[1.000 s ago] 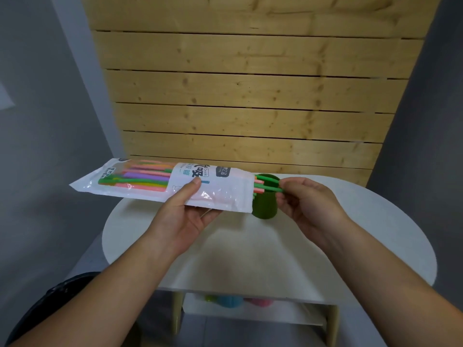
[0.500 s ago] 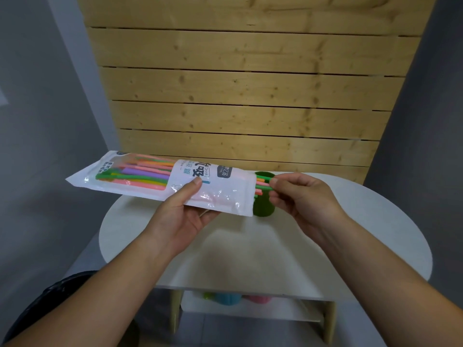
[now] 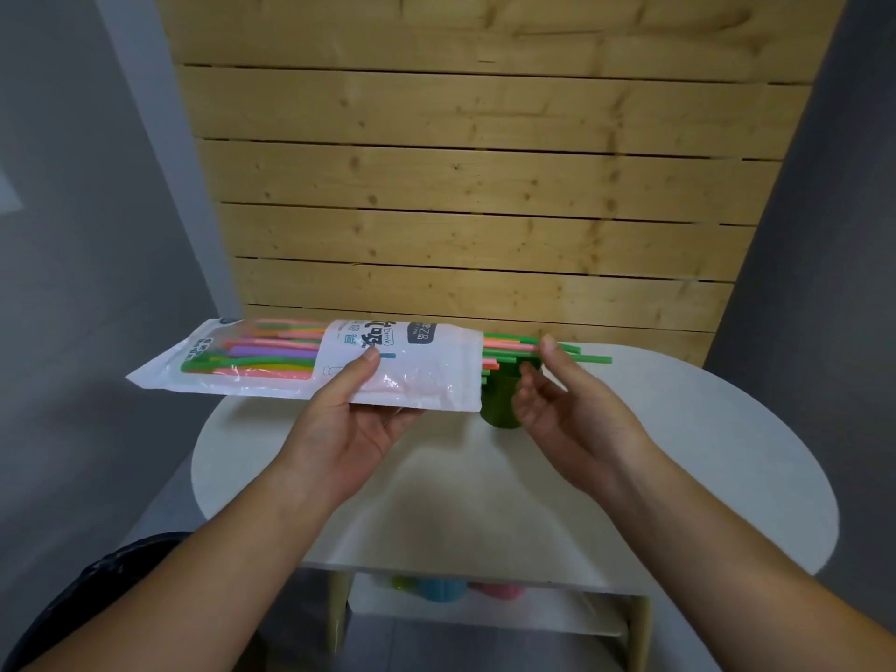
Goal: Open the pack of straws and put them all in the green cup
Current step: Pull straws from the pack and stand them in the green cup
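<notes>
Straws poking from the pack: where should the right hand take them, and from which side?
Pinch the straws by their bare ends just beyond the open mouth of the pack, coming from the right. They lie level, pointing right, and the left hand holds the pack, so the right hand could likely draw them straight out.

The white-and-clear plastic straw pack (image 3: pixel 426 375) carries a small boxed word "Drink" beside large blue Chinese characters, seen sideways. Its dark label (image 3: pixel 423 333) and the fine print at the sealed end are too small to read.
</notes>
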